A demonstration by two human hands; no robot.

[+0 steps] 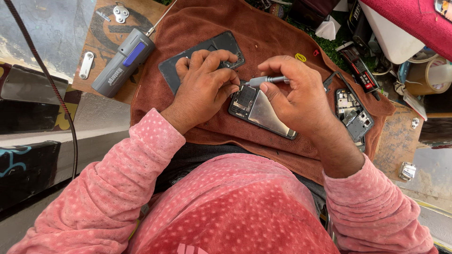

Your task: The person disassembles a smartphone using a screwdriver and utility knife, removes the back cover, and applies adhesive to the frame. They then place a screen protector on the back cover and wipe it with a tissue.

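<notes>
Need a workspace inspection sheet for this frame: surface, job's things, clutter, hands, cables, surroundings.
Surface: brown towel spread over a worn wooden board.
Job's things: opened phone, shiny metal plate exposed; grey screwdriver, tip at the phone's top edge; dark back cover lying behind it.
Clutter: second stripped phone frame on the towel's right; grey handheld tool; metal brackets; yellow ring; tape roll.
Hands: left hand steadies the phone's top; right hand pinches the screwdriver.
Cables: dark cord running down the left.
Surroundings: packed boxes and parts at upper right, hard to identify.
</notes>
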